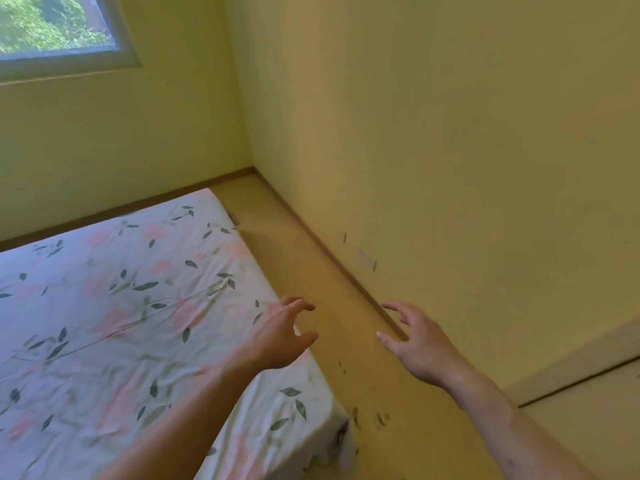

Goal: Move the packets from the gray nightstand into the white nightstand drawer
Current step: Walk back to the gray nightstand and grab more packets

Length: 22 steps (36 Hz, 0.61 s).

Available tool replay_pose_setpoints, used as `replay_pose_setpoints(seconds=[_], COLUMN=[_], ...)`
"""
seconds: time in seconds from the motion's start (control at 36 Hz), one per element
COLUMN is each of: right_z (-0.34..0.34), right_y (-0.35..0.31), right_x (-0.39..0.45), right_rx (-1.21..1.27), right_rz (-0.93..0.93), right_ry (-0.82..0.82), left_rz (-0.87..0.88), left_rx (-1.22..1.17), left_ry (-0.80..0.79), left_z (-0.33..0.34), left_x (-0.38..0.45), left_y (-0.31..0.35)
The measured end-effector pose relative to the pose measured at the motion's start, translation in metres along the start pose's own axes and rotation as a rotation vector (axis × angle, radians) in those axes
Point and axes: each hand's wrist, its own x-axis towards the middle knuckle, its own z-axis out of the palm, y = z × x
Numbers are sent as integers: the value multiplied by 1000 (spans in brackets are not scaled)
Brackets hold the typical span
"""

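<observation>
The left hand is held out over the near corner of the bed, palm down, its fingers spread and loosely curled like a claw; nothing is gripped and nothing is touched by it. The right hand is stretched forward over the floor, fingers parted and only slightly bent, the thumb turned inward toward the other hand; it too is empty. A gap of bare floor is seen between the two hands.

Below the left forearm a mattress covered by a white sheet printed with pink flowers and dark green leaves is spread (its surface is creased). A strip of yellowish-tan floor runs between the bed edge and a pale yellow wall, along whose foot a brown skirting board is fixed. A low wall socket is set just above that board. At the upper left a grey-framed window showing green foliage is cut into the far wall.

Neither the packets nor either nightstand can be seen in this view.
</observation>
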Motion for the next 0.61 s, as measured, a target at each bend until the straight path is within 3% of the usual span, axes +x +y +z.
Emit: replay_pose_setpoints(seconds=[0.36,0.61], right_z=[-139,-130], right_y=[35,-36], right_x=[217,349], right_rx=[-82,-140], right_rz=[-187,-419], right_ry=[-142,-360], left_rz=[-174,-431], left_rx=[1,-35], left_ry=[136,365], left_z=[-8,-60], left_x=[172,197], left_y=[83,56])
